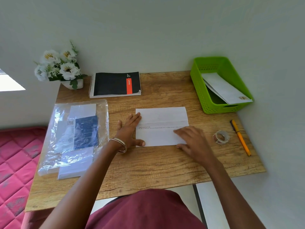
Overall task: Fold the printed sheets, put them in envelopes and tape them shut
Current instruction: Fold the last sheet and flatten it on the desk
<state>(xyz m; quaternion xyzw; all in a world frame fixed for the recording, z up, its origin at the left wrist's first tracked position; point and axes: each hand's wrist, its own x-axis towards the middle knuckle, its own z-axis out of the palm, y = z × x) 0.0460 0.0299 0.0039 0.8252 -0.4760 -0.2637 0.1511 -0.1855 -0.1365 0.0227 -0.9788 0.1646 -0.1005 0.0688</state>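
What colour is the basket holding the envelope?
Bright green basket, shown best in the head view.

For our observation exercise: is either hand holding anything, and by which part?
Nothing is gripped. The left hand lies flat at the left edge of the folded sheet; the right hand presses its lower right part.

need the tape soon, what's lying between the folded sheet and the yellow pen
In the head view, only the tape roll lies between the folded sheet and the yellow pen, on bare table. The right hand rests on the sheet's right end.
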